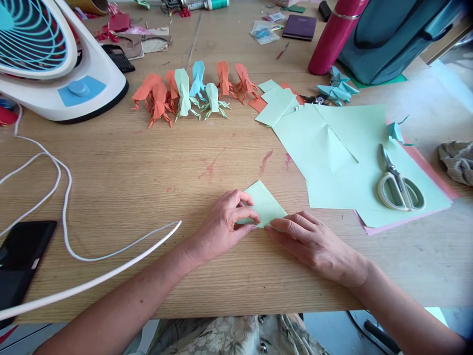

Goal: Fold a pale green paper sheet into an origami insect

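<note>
A folded piece of pale green paper (263,201) lies on the wooden table in front of me, one corner pointing away. My left hand (231,217) is on its left side, with the thumb and fingers closed in a pinch at the near left edge. On the near right edge, my right hand (310,239) presses with its fingertips, the fingers held together. Both hands meet the same sheet and are a small gap apart. Fingers cover the left and right corners of the paper.
Several folded paper insects (183,93) stand at the back. Green sheets (332,182) with scissors (401,185) on top lie at right. A red bottle (336,37) and teal bag (391,42) stand behind. At left are a fan (81,91), white cable (121,271) and black phone (25,261).
</note>
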A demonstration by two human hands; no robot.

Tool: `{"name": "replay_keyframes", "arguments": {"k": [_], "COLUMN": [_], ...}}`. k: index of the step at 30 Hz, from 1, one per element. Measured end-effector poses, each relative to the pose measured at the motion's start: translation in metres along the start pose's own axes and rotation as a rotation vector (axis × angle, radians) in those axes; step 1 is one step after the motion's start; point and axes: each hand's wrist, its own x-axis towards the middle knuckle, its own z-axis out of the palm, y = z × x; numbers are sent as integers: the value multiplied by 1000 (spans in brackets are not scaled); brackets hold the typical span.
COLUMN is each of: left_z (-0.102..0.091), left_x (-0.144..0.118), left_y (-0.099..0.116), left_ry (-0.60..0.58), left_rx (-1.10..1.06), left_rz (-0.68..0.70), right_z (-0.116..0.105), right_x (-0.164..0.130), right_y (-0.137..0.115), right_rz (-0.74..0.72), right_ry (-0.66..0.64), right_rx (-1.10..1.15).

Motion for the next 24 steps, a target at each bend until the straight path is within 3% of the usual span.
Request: {"name": "replay_keyframes", "arguments": {"k": [13, 20, 24], "left_z": [-2, -3, 1], "left_x": [-4, -23, -31], "left_y": [1, 12, 18], "left_ry": [14, -11, -26], "left_rx": [129, 348, 446], "left_rz": [140, 328, 356], "right_z": [7, 8, 7], "right_x": [-5, -4, -3], "right_y": [-1, -2, -3], "right_rz": [18, 34, 44], "right_ry": [18, 28, 13], "right_rx": [10, 13, -8]}}
